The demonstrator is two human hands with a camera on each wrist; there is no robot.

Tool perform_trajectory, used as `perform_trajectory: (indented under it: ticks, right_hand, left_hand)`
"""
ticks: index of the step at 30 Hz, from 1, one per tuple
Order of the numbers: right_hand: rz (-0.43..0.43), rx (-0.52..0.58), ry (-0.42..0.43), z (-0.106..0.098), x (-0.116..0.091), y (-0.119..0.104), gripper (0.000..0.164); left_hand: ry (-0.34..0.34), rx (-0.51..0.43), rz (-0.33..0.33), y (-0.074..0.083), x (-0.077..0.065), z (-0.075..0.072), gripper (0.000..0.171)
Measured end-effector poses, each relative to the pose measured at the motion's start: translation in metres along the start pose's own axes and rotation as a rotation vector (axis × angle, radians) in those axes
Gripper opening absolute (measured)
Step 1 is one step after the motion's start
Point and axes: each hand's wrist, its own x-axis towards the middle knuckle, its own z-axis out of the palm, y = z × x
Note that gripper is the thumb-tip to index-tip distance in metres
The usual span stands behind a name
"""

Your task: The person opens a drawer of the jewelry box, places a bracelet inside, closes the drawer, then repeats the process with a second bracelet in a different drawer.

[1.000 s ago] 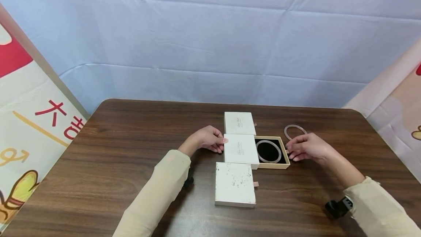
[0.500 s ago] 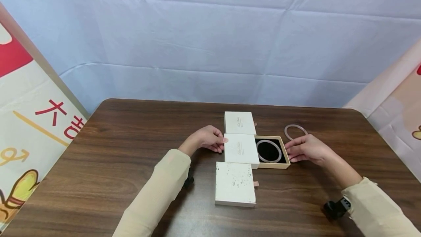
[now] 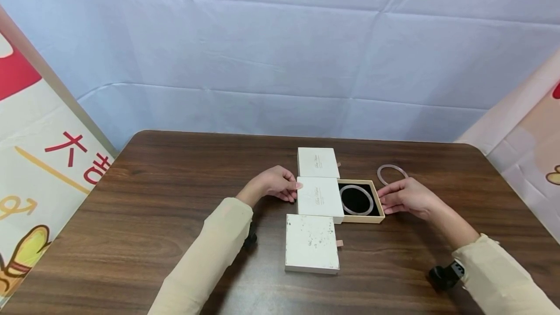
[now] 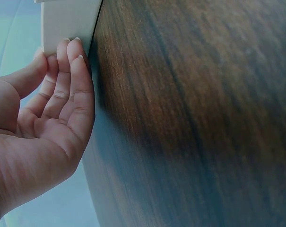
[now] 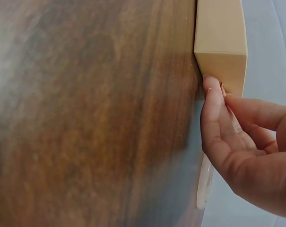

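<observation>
Box (image 3: 320,198), white, flat on the desk (image 3: 175,227), with its drawer (image 3: 363,219) partly out on the right; a bracelet (image 3: 371,201) lies inside. Left hand (image 3: 279,183): grip narrow, thumb and fingertips holding the box's left end. Right hand (image 3: 407,198): grip nearly closed, pinching the tab (image 5: 222,89) at the drawer's end, right of the box. Another box (image 3: 317,162) lies just beyond it, a speckled box (image 3: 312,244) just in front; a loose ring (image 3: 392,166) lies beyond it, rightward.

White box (image 3: 320,198), tan drawer (image 3: 364,219) with black lining (image 3: 356,201), brown wood-grain table (image 3: 175,183)
</observation>
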Motion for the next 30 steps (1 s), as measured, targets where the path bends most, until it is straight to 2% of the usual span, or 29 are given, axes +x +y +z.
perform_trajectory:
  ticks: [19,30]
  right_hand:
    - [-0.028,0.01,0.003,0.003,0.004,0.0019,0.016]
    - [-0.03,-0.023,0.018,0.0058,0.0053,-0.0001,0.018]
  left_hand:
    - [-0.003,0.004,0.003,0.0001,0.0014,-0.0001,0.018]
    - [0.007,0.004,0.0,0.0003,0.0001,0.0008,0.018]
